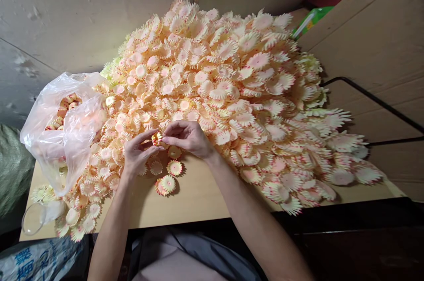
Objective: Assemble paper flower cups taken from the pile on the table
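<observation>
Between my two hands is a small cupped artificial flower piece [157, 138], yellow with red tips. My left hand [135, 153] pinches it from the left, thumb below and fingers above. From the right, the thumb and fingertips of my right hand [189, 138] close on its edge. Just below the hands, a few loose petal discs lie on the table, among them a pale yellow disc [168, 183] and a red-edged disc [174, 167]. Behind and around rises a big heap of scalloped petal discs [205, 77], cream and pink with red-tipped edges.
A thin clear plastic bag [82, 126] with small red-and-yellow pieces stands on the left. A clear round cup [33, 219] lies at the table's [185, 208] left front corner. Cardboard [374, 47] and a black bent rod [374, 97] border the right side.
</observation>
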Demonstrator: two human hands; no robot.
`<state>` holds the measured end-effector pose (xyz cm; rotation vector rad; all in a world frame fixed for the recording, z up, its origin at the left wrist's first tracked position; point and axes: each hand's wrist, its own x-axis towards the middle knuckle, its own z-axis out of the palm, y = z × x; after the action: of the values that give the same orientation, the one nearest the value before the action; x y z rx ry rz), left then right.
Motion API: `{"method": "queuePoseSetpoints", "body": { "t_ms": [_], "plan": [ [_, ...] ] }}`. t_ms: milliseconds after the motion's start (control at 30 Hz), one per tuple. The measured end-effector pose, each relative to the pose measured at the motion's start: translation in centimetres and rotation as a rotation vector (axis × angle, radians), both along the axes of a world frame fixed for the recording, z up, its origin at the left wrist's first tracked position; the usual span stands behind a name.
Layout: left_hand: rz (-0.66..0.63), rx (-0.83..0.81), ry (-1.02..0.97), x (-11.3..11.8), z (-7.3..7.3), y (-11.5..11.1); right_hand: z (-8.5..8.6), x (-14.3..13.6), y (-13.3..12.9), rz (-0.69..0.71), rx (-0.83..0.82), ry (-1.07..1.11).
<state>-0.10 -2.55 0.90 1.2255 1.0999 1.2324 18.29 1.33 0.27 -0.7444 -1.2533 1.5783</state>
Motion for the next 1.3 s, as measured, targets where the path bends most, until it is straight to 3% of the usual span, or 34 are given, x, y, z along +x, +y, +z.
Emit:
{"method": "queuePoseSetpoints", "body": {
  "t_ms": [433,667,900,1033,1300],
  "plan": [
    [-0.017,0.05,-0.001,-0.04,-0.36,0.11,-0.25,0.0,0.21,-0.03,0.02,-0.005],
    [-0.106,0.079,0.174,0.02,0.09,0.12,0.19,-0.15,0.18,-0.113,0.022,0.014],
    [-0.113,-0.006,0.071,0.28,-0.25,-0.05,0.21,0.01,0.11,-0.075,-0.007,0.033],
    [-0.142,0.016,0.139,0.24,-0.04,0.01,-0.04,0.06,0.2,-0.057,-0.002,0.024],
    [0.027,0.046,0.122,0.26,-0.09,0.14,0.15,-0.01,0.15,-0.079,-0.009,0.037]
  ]
}}
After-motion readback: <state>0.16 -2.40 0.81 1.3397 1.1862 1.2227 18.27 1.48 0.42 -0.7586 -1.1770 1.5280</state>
